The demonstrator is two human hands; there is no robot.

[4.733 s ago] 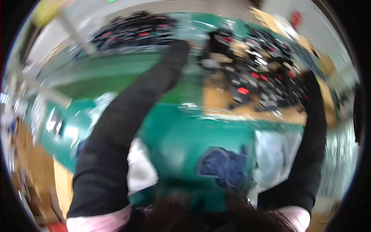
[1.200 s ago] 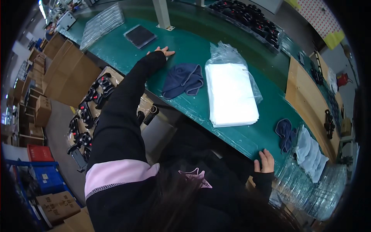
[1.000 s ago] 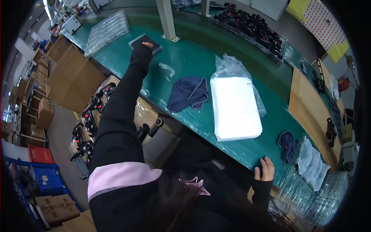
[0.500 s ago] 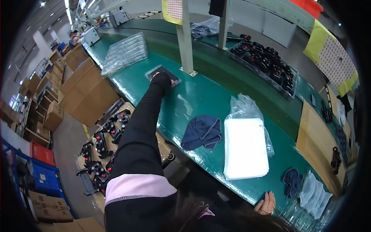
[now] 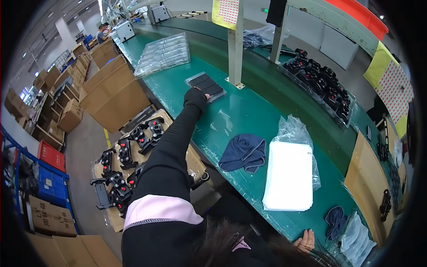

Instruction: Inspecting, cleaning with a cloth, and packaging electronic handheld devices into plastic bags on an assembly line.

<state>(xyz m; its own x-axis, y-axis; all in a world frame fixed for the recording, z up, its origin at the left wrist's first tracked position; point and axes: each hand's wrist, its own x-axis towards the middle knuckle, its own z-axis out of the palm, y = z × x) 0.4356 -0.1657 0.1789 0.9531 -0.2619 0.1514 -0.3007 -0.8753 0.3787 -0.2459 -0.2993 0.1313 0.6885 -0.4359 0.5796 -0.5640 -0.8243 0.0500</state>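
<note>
My left arm, in a black sleeve with a pink band, reaches across the green workbench (image 5: pixel 262 109). Most of my left hand (image 5: pixel 205 95) is hidden by the cuff; a fingertip shows at the near edge of a flat clear plastic tray (image 5: pixel 218 95) holding dark strips. Whether those fingers grip the tray is hidden. My right hand (image 5: pixel 305 241) lies on the bench's near edge, fingers stretched out and holding nothing. Nearest to it are a small dark blue cloth (image 5: pixel 335 220) and a stack of white sheets (image 5: pixel 289 178). Left of the stack lies a crumpled dark blue cloth (image 5: pixel 243 152).
A stack of clear plastic trays (image 5: pixel 163 54) lies farther left, near a metal post (image 5: pixel 235 58). Black parts with red knobs (image 5: pixel 126 153) rest on a cardboard-topped cart below my left arm. A tray of black parts (image 5: pixel 318 82) stands at the back right. Cardboard boxes (image 5: pixel 113 95) stand left.
My view has shifted, so the bench sits farther right in it. The left hand has drawn back from over the tray to its near edge, uncovering the dark strips. The right hand stays on the edge.
</note>
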